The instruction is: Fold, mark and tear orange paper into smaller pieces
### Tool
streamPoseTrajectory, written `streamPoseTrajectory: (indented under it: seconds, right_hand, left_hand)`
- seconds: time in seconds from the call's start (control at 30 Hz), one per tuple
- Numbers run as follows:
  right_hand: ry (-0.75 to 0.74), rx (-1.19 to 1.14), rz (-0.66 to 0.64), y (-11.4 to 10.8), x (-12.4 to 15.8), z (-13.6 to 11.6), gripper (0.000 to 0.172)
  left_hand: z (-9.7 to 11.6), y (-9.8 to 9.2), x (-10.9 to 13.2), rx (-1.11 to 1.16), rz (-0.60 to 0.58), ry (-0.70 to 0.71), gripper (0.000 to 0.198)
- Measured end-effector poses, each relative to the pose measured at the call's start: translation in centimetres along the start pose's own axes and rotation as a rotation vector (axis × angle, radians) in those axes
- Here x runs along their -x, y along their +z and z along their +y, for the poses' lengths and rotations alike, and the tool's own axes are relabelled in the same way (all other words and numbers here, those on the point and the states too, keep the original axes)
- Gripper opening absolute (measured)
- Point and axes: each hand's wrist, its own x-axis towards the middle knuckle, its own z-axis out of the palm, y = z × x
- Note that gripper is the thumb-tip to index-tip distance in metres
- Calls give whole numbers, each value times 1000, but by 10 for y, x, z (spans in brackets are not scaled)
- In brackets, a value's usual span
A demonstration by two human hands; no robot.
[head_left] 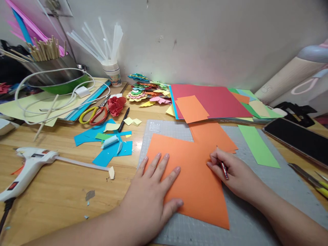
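Head: left fingers spread on one orange sheet, right fingers pinching one pencil; one glue gun.

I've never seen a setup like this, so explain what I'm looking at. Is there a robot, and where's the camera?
There's no robot here, just a person's two bare hands. The one picture comes from a camera worn on the head, looking forward and down. The left hand lies flat on an orange sheet, which rests on a grey mat. The right hand holds a pen or pencil over the sheet's right side. On the wooden table, to the left, are a glue gun, scissors and blue scraps. A phone lies to the right.
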Motion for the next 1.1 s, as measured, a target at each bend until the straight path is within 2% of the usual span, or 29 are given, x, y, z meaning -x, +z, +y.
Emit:
streamPoseTrajectory:
  seconds: [0.1, 0.23, 0.43, 0.67, 0.8, 0.9, 1.0, 1.1]
  right_hand:
    - [10, 1, 12, -1, 0, -3, 18]
    - [8, 7, 41, -4, 0, -5, 20]
    - [-79, -32, 39, -9, -2, -2, 22]
    - [-114, -65, 58, -9, -2, 3, 19]
    - [-136, -71, 76, -8, -3, 6, 17]
    - [-144, -84, 89, -9, -3, 8, 16]
    - [-132, -102, 137, -16, 4, -1, 13]
    - [-159, -97, 182, -25, 26, -27, 10]
  left_hand:
    - [-2, 1, -2, -38, 41, -10, 50]
    - [-2, 5, -6, -56, 120, 28, 44]
    - [3, 3, -14, -56, 178, 109, 38]
    - [25, 2, -28, -212, 169, 161, 47]
    - [38, 2, -45, -198, 140, 282, 45]
    - [41, 3, -55, -167, 150, 310, 43]
    - [39, 4, -59, -136, 161, 304, 43]
    - [35, 5, -59, -104, 159, 303, 41]
